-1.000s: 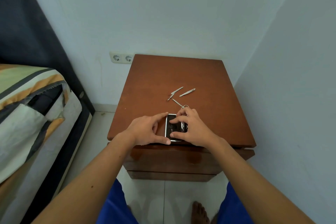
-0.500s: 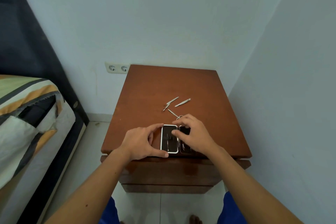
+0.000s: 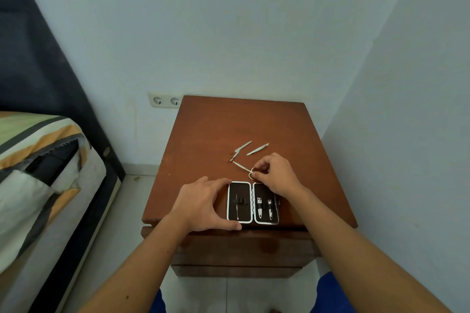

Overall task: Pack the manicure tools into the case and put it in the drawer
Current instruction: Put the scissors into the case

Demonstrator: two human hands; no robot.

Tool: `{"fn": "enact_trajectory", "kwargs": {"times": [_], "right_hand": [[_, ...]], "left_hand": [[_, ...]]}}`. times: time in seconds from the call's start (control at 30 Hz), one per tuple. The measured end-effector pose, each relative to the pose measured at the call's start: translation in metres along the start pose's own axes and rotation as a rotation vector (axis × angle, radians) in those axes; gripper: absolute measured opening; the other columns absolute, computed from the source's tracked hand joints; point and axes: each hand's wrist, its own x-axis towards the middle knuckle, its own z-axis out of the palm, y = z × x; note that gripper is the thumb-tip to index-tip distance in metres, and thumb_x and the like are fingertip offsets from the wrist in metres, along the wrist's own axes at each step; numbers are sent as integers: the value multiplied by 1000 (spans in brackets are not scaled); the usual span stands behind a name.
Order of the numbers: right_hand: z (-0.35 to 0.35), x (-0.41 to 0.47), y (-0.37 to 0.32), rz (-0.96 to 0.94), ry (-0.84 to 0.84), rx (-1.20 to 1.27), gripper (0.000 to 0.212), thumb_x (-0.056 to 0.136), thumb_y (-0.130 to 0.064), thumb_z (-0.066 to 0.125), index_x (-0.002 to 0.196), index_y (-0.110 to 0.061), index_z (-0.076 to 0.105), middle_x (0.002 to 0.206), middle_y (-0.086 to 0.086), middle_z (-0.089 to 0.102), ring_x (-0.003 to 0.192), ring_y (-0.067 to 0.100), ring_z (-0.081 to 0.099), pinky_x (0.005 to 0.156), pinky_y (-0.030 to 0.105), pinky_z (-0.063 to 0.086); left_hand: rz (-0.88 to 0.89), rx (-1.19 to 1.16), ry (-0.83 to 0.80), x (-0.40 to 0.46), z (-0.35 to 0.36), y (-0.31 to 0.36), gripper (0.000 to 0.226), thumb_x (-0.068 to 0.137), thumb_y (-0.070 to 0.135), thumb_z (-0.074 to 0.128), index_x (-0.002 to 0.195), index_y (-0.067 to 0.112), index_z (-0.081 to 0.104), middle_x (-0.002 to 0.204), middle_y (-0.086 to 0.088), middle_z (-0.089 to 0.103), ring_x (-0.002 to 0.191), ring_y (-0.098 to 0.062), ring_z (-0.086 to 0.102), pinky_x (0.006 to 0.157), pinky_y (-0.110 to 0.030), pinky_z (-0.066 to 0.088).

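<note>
- The manicure case (image 3: 252, 202) lies open and flat at the near edge of the brown nightstand (image 3: 216, 124), its two halves side by side and hinged down the middle.
- The left half of the case holds one thin tool in the black lining; the right half holds two nail clippers, with another tool at the far right edge partly hidden by the wrist.
- The left hand (image 3: 201, 204) frames the case's left side: the thumb lies along the near corner and the fingers curl round the far corner, so this grip is holding the case.
- The right hand (image 3: 276, 175) reaches just beyond the case's far edge, its fingertips pinching the ring handle of the small scissors (image 3: 243, 167); this grip is narrow and closed on that handle.
- The scissors' blades point away to the left and lie low over the bench top; I cannot tell whether they touch it.
- Two more metal tools lie loose farther back, near the scissors' tip: a nail file (image 3: 240, 150) on the left and tweezers (image 3: 257, 149) to its right, apart from each other.
- The nightstand's drawer front (image 3: 244, 249) shows below the top, pushed in.
- A double wall socket (image 3: 165, 100) sits on the wall just left of the nightstand.
- A bed with striped bedding (image 3: 38, 160) stands at the left.
</note>
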Motion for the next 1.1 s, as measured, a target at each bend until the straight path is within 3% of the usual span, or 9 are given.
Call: {"fn": "enact_trajectory", "kwargs": {"times": [0.07,0.2,0.33,0.43,0.67,0.87,1.1], "right_hand": [[0,-1,0,5,-23,51,17,82,-28,87,91,-29,73,93,-8,68,85,9,63,81,30,52],[-8,-5,1,9,6,236,13,83,-19,85,86,-25,73,84,-7,75,79,8,68,71,18,49],[-22,-10,7,-9,-50,495,9,88,-11,81,94,-17,76,88,4,80,82,17,73,82,31,59],[-38,-15,11,7,-153,698,11,93,-2,73,104,-5,75,90,14,76,81,22,75,77,32,64],[-60,-15,19,2,-262,530,23,90,1,77,112,-2,72,79,9,73,64,18,70,60,26,57],[-46,-15,17,1,-240,457,14,90,-2,78,102,-4,72,82,10,73,67,18,70,61,25,57],[-33,-15,19,-5,-232,459,15,90,-2,77,105,-3,72,81,9,74,67,16,70,68,27,60]], "left_hand": [[19,1,32,-1,5,-1,116,57,106,52,151,39,42,127,19,62,103,-5,47,89,-31,44],[6,-78,53,-2,8,-2,117,54,108,53,148,38,45,129,22,59,104,-5,44,95,-33,39],[18,-92,74,-4,6,-1,115,53,106,57,144,37,49,129,23,61,100,-4,42,91,-33,38],[19,-90,78,-5,6,-1,115,53,106,58,144,37,50,129,23,61,98,-4,42,90,-33,38],[19,-59,46,-3,3,2,120,52,107,55,148,36,47,130,21,61,97,-6,43,87,-34,37],[12,-31,43,-4,4,2,123,51,108,55,150,36,47,106,25,50,94,-9,42,88,-36,38],[14,-37,43,-4,4,2,122,52,108,55,150,36,47,111,24,55,95,-7,41,88,-34,37]]}}
